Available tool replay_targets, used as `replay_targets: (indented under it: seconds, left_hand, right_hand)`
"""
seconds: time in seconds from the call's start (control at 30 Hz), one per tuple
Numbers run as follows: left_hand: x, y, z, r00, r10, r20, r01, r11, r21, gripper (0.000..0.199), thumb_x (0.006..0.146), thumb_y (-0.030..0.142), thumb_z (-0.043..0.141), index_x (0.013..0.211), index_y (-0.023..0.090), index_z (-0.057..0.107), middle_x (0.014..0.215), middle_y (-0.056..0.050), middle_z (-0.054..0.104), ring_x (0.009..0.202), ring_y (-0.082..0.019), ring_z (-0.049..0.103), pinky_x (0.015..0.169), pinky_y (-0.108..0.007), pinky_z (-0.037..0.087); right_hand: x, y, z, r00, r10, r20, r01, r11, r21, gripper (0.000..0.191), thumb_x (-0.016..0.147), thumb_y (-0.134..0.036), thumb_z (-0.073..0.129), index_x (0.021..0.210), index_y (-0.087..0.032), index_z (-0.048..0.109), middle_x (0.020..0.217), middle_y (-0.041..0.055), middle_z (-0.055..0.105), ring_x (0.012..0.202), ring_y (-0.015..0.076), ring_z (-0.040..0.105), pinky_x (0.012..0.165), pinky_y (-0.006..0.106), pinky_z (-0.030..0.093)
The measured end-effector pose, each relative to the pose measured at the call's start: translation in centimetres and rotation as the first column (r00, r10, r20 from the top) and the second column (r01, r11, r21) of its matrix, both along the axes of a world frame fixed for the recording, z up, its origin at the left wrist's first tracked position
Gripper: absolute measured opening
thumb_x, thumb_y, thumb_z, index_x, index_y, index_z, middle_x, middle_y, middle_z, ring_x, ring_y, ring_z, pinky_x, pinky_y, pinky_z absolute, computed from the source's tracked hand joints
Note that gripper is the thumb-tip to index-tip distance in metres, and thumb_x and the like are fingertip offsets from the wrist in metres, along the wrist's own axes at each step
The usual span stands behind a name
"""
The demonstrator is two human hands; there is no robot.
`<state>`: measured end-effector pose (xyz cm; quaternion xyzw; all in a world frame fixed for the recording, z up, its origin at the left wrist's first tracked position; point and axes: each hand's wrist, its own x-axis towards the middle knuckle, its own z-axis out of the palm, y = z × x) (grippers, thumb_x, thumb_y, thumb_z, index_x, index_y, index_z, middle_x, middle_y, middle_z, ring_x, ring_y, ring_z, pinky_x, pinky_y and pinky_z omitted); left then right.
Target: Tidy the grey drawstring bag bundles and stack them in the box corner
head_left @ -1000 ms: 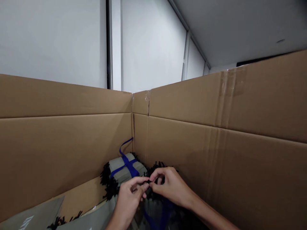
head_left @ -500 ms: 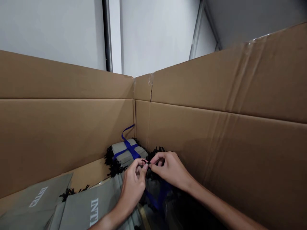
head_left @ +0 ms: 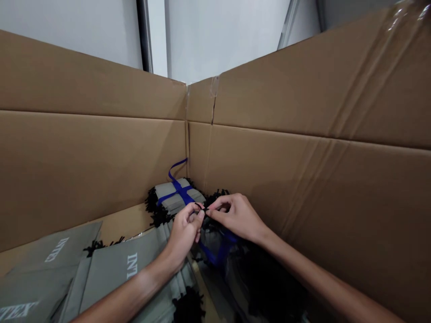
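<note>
Left hand (head_left: 183,235), right hand (head_left: 235,217), pinching one black strand (head_left: 204,209), one blue-strapped gray bundle (head_left: 166,190)

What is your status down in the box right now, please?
Left hand and right hand pinching black fringe together. Blue strap just below them. Box wall close on the right.

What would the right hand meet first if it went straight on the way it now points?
The right hand would probably meet the left hand first, across the small black strand they pinch; depth is unclear.

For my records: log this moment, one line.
left hand: pinches black fringe strand | right hand: pinches same strand | beside: blue-strapped grey bundle | around: cardboard box
</note>
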<state>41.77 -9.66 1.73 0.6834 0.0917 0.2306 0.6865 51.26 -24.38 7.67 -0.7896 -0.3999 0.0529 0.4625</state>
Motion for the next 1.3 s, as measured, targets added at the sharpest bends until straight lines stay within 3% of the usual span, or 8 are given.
replay_targets:
  seconds: [0.27, 0.57, 0.8, 0.97, 1.2, 1.3]
  left_hand:
    - [-0.5, 0.9, 1.8, 0.992, -0.102, -0.077, 0.104, 0.994, 0.021, 0.036, 0.082, 0.050, 0.080, 0.093, 0.019, 0.066, 0.062, 0.008, 0.050, 0.049, -0.010, 0.044, 0.045, -0.020, 0.040]
    - [-0.7, 1.1, 2.3, 0.983, -0.149, -0.105, 0.153, 0.988, 0.034, 0.025, 0.081, 0.040, 0.079, 0.088, 0.020, 0.065, 0.069, 0.005, 0.055, 0.052, -0.011, 0.051, 0.045, -0.021, 0.044]
    - [-0.7, 1.0, 2.5, 0.990, -0.100, -0.100, 0.104, 0.994, 0.031, 0.029, 0.080, 0.042, 0.084, 0.087, 0.018, 0.069, 0.063, 0.005, 0.058, 0.047, -0.009, 0.051, 0.041, -0.019, 0.043]
    - [-0.8, 0.8, 2.6, 0.999, -0.048, -0.024, 0.048, 0.999, 0.016, 0.044, 0.071, 0.049, 0.093, 0.095, 0.020, 0.069, 0.074, 0.003, 0.069, 0.051, -0.011, 0.059, 0.039, -0.019, 0.048]
    - [-0.6, 0.9, 1.3, 0.997, 0.080, -0.006, -0.080, 0.996, 0.041, 0.045, 0.074, 0.052, 0.092, 0.097, 0.014, 0.085, 0.056, -0.003, 0.075, 0.039, -0.013, 0.061, 0.036, -0.019, 0.044]
    - [-0.6, 1.0, 1.0, 0.995, 0.101, -0.010, -0.101, 0.994, 0.051, 0.047, 0.075, 0.052, 0.091, 0.100, 0.013, 0.089, 0.050, -0.004, 0.073, 0.034, -0.011, 0.055, 0.035, -0.018, 0.040]
  right_hand:
    - [1.0, 0.1, 0.1, 0.997, 0.033, -0.072, -0.033, 0.999, 0.001, 0.014, 0.078, -0.024, 0.079, 0.084, -0.017, 0.089, 0.078, 0.0040, 0.083, 0.069, 0.0172, 0.070, 0.061, 0.025, 0.046]
    - [0.6, 0.1, 0.6, 0.999, 0.030, 0.029, -0.030, 0.999, -0.013, 0.012, 0.078, -0.023, 0.077, 0.081, -0.019, 0.088, 0.072, 0.0022, 0.078, 0.067, 0.0160, 0.067, 0.060, 0.025, 0.043]
    - [0.5, -0.6, 0.1, 0.994, 0.108, -0.029, -0.107, 0.993, 0.049, 0.013, 0.078, -0.026, 0.076, 0.084, -0.018, 0.084, 0.072, -0.0003, 0.071, 0.067, 0.0131, 0.059, 0.060, 0.023, 0.038]
    - [1.4, -0.7, -0.4, 0.967, 0.196, -0.160, -0.184, 0.979, 0.087, 0.016, 0.080, -0.031, 0.074, 0.084, -0.017, 0.079, 0.070, -0.0017, 0.067, 0.068, 0.0129, 0.056, 0.063, 0.024, 0.039]
    - [1.7, -0.5, -0.7, 0.955, 0.209, -0.211, -0.187, 0.975, 0.121, 0.016, 0.080, -0.032, 0.075, 0.085, -0.017, 0.078, 0.071, -0.0025, 0.066, 0.066, 0.0124, 0.055, 0.065, 0.025, 0.039]
    - [1.6, -0.5, -0.7, 0.955, 0.211, -0.210, -0.187, 0.974, 0.128, 0.015, 0.079, -0.031, 0.076, 0.085, -0.018, 0.077, 0.072, -0.0022, 0.066, 0.067, 0.0127, 0.054, 0.065, 0.025, 0.038]
